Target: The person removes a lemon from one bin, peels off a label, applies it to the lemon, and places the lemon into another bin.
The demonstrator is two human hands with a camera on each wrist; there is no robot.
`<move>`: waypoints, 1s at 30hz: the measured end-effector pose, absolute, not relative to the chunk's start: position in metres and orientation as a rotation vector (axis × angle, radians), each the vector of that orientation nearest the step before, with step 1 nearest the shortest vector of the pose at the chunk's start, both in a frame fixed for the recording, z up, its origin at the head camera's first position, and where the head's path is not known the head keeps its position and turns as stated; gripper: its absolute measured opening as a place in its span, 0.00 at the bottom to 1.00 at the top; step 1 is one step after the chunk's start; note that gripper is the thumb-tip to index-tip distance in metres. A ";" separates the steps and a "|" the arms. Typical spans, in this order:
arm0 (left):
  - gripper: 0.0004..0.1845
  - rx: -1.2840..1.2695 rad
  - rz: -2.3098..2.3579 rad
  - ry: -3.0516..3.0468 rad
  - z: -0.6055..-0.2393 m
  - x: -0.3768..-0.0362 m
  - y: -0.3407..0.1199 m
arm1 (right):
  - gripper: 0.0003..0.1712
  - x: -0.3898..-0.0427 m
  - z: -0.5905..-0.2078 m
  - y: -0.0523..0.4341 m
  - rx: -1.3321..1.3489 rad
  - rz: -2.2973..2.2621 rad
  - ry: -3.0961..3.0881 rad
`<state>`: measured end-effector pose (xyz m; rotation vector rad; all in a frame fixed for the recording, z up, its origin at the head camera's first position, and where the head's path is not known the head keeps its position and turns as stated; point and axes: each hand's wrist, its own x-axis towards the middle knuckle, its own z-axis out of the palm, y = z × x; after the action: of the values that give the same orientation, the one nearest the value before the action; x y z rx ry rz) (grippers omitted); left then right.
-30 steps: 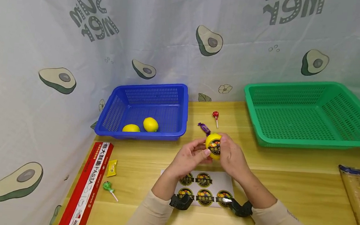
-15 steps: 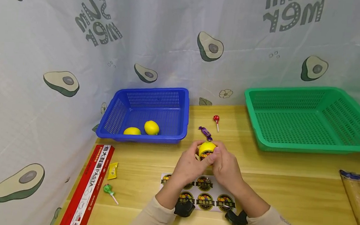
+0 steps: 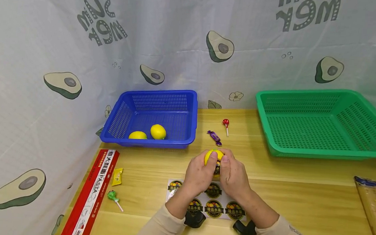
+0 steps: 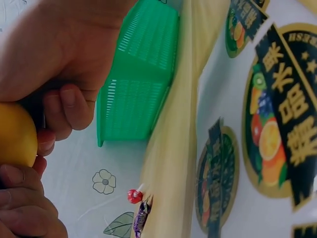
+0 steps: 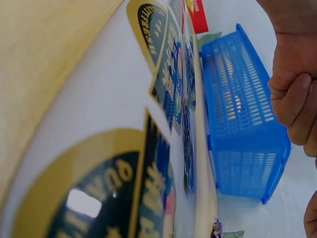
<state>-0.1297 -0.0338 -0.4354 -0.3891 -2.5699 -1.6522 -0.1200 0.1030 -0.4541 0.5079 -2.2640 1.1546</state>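
Observation:
In the head view, my left hand and right hand together grip a yellow lemon above the table. A round black-and-gold sticker shows on its near side, and both thumbs press against the fruit beside it. My fingers hide most of the rest. The left wrist view shows the lemon between curled fingers from both sides. Below my hands lies a white sheet of matching round stickers, partly covered by my left forearm and the black wrist cameras.
A blue basket at the back left holds two lemons. A green basket stands back right. Between them lie a purple-wrapped candy and a red lollipop. A pasta box, yellow packet and green lollipop lie left; a bag, right.
Both hands have come slightly left and lower with the lemon. It has been turned, so the sticker faces less openly, and both thumbs now lie side by side on it.

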 end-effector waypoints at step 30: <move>0.24 -0.215 -2.937 -1.998 -0.439 -0.141 -0.034 | 0.22 -0.135 -0.430 0.133 0.263 1.300 -2.596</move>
<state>-0.1408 -0.0337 -0.4389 -0.2149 -1.9981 -2.9367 -0.1350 0.1325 -0.4295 0.2625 -2.5957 1.2999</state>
